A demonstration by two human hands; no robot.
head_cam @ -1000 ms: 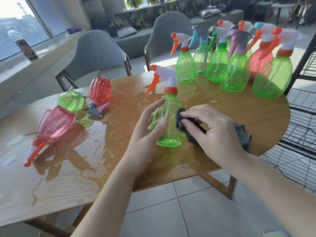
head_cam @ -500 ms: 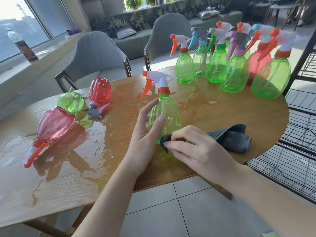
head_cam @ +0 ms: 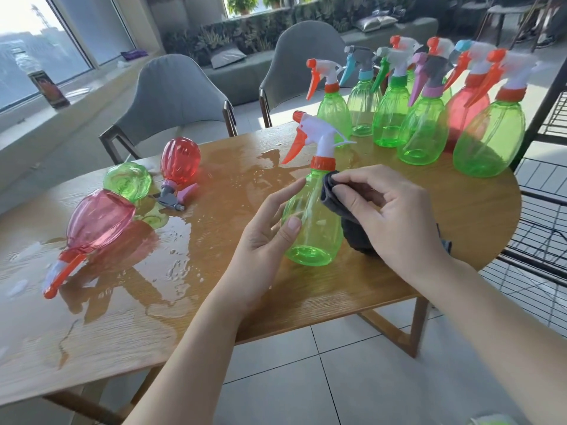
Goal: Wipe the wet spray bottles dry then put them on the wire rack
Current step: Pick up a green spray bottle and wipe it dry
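A green spray bottle (head_cam: 313, 228) with a white and orange trigger head stands upright on the wooden table (head_cam: 214, 302). My left hand (head_cam: 267, 237) steadies its left side, thumb and fingers curved round the body. My right hand (head_cam: 386, 216) grips a dark grey cloth (head_cam: 356, 237) and presses it against the bottle's right shoulder, just under the orange collar. The black wire rack (head_cam: 543, 228) stands to the right of the table.
Several upright green and red spray bottles (head_cam: 487, 139) cluster at the table's far right. A pink bottle (head_cam: 95, 228), a green bottle (head_cam: 127, 180) and a red bottle (head_cam: 179, 162) lie on the wet left part. Two grey chairs (head_cam: 175, 96) stand behind.
My right hand has moved the cloth from the bottle's base up to its shoulder. The bottle has turned a little under my left hand.
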